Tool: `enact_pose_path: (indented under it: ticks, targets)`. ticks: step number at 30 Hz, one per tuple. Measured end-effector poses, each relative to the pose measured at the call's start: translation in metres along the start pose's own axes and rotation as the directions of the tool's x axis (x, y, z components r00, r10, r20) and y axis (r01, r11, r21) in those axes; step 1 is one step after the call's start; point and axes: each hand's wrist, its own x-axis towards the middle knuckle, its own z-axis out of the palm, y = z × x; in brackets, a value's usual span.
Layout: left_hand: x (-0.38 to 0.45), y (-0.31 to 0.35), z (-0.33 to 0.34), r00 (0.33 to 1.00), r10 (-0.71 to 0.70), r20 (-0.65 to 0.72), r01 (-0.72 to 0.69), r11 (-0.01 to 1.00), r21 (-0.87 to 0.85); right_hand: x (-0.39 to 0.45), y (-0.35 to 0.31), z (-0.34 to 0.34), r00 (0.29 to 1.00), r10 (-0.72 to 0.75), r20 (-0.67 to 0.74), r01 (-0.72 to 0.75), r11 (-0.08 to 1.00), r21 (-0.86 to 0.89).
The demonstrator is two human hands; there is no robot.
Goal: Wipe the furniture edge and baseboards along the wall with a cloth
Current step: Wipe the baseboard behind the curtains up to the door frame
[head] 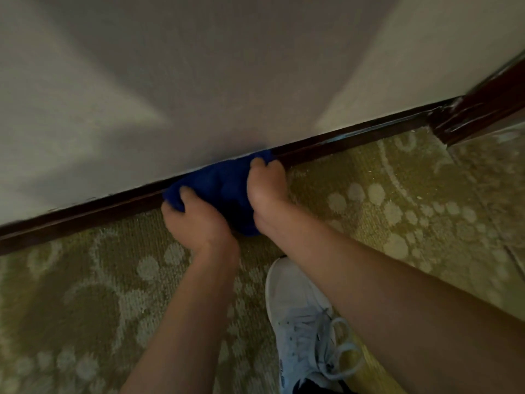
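Note:
A bunched blue cloth (221, 191) lies against the dark wooden baseboard (341, 145) where the pale wall meets the carpet. My left hand (196, 220) grips the cloth's left end, fingers curled into the fabric. My right hand (265, 184) grips its right end, fingertips pushed up onto the baseboard's top edge. The stretch of baseboard behind the cloth is hidden. The frame is slightly blurred.
The baseboard runs diagonally from lower left to upper right and turns a corner at dark wood trim (480, 115). Green patterned carpet (397, 194) covers the floor. My white sneaker (301, 317) stands just behind my right forearm.

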Motion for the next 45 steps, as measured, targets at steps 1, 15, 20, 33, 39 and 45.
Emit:
enact_pose_path:
  ticks: [1, 15, 20, 33, 39, 45]
  targets:
    - [0.001, -0.003, 0.000, 1.000, 0.004, 0.013, -0.005, 1.000, 0.027, 0.002, 0.000, -0.003, 1.000, -0.003, 0.023, 0.003, 1.000, 0.006]
    - [-0.001, -0.004, 0.003, 0.998, 0.054, -0.026, -0.052, 0.996, 0.074, 0.006, 0.000, -0.004, 0.994, 0.010, 0.107, -0.006, 0.999, -0.042]
    - [-0.023, -0.012, 0.027, 0.969, -0.014, 0.245, -0.018, 0.992, 0.125, 0.035, -0.018, -0.047, 0.992, 0.004, -0.128, 0.003, 0.998, 0.058]
    - [-0.047, 0.007, 0.051, 0.929, -0.185, 0.319, 0.095, 0.956, 0.276, 0.047, -0.020, -0.088, 0.989, 0.149, 0.001, -0.140, 0.925, 0.353]
    - [-0.061, -0.002, 0.079, 0.951, -0.177, 0.252, 0.100, 0.951, 0.294, 0.061, -0.027, -0.103, 0.992, 0.048, -0.120, -0.035, 0.994, 0.102]
    - [-0.067, -0.034, 0.094, 0.988, -0.117, 0.099, 0.086, 0.958, 0.273, 0.062, -0.028, -0.111, 0.996, -0.043, -0.083, 0.041, 0.999, -0.031]
